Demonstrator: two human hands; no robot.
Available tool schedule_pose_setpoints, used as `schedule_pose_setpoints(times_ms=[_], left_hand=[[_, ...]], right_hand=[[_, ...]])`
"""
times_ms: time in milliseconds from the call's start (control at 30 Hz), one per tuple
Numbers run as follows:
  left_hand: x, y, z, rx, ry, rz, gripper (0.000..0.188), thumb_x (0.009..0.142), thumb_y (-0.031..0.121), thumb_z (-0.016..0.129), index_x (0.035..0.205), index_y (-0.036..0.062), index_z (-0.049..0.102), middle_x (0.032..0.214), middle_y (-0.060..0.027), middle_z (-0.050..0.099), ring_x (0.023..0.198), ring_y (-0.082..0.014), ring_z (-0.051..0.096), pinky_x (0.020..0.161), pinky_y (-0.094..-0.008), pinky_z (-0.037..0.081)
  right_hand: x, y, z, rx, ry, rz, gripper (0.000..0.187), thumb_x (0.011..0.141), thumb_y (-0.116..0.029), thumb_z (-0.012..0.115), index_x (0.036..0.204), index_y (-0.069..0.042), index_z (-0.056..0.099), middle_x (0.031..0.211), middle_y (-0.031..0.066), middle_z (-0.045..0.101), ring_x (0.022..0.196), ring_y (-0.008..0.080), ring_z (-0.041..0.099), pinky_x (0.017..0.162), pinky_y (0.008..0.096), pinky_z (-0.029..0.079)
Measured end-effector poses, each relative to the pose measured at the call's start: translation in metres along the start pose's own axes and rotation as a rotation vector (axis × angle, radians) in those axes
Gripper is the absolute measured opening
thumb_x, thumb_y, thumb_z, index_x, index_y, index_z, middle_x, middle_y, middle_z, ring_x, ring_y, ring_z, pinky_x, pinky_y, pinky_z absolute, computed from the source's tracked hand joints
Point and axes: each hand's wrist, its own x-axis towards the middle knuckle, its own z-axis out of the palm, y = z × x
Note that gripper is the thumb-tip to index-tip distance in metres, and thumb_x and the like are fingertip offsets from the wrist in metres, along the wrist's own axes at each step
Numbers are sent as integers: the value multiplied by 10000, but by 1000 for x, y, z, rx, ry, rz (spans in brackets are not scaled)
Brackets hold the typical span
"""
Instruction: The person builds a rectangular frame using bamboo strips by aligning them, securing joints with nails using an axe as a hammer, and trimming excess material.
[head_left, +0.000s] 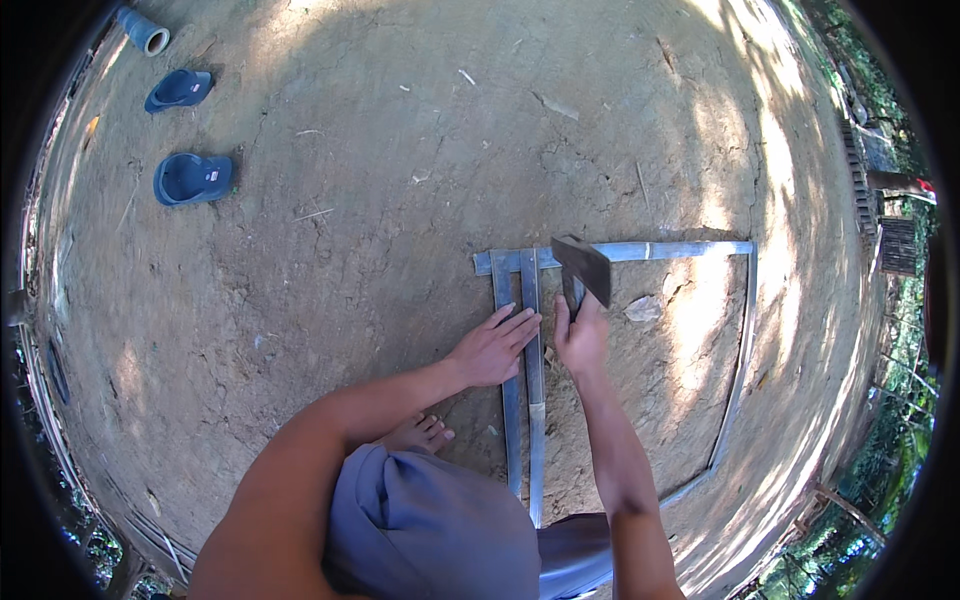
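Observation:
My right hand (584, 342) is closed around the short handle of a hatchet (586, 270), whose broad dark metal head is raised over the cross strip. This cross strip (690, 249) is split bamboo and lies along the far side of a frame on the ground. Two long bamboo strips, a left one (512, 430) and a right one (536, 450), run side by side toward me from its left end. My left hand (497, 347) rests flat across both, fingers stretched out. Any fastener under the hatchet head cannot be made out.
A thin side strip (742, 350) bounds the frame at the right. A dry leaf (643, 309) lies inside it. Dark blue slippers, one nearer (193, 180) and one farther (179, 89), lie at the far left by a pipe (143, 31). The ground is cracked bare earth.

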Motion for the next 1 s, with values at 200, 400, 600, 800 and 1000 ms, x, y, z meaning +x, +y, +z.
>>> schedule_pose_setpoints(times_ms=[200, 400, 600, 800, 1000], left_hand=[[-2, 0, 0, -8, -17, 2, 724, 873, 365, 603, 1489, 13, 464, 1611, -114, 372, 1532, -233, 257, 1264, -466, 139], [1, 2, -6, -34, -64, 16, 721, 887, 343, 606, 1500, 3, 436, 1619, -115, 358, 1543, -227, 229, 1270, -462, 131], [-14, -9, -6, -301, 211, -160, 599, 866, 187, 671, 1408, -7, 507, 1390, -174, 538, 1322, -322, 506, 1108, -462, 404], [-1, -5, -5, -1293, 279, -1001, 617, 905, 155, 687, 1420, -31, 403, 1178, -177, 622, 1049, -238, 637, 892, -363, 518], [12, -19, -30, -1640, 144, -1001, 532, 946, 291, 663, 1356, 7, 476, 1034, -77, 628, 887, -149, 599, 825, -336, 507]], right_hand=[[2, 20, 15, -199, -243, 37, 396, 975, -274, 595, 1250, -14, 479, 863, 271, 699, 746, 468, 688, 652, 558, 554], [-6, 42, 17, -84, -221, 181, 423, 976, -308, 609, 1257, -19, 481, 831, 253, 700, 716, 467, 686, 620, 536, 544], [-55, 84, -22, 155, -95, 680, 419, 955, -344, 678, 1178, -1, 586, 811, 214, 691, 738, 439, 673, 696, 492, 547], [-121, 114, -51, -302, 162, 200, 422, 935, -344, 712, 1196, -20, 639, 978, 205, 688, 879, 375, 680, 772, 442, 556], [-160, 24, -7, 176, -58, 350, 429, 948, -395, 688, 1209, -57, 654, 989, 201, 693, 878, 321, 689, 772, 433, 551]])
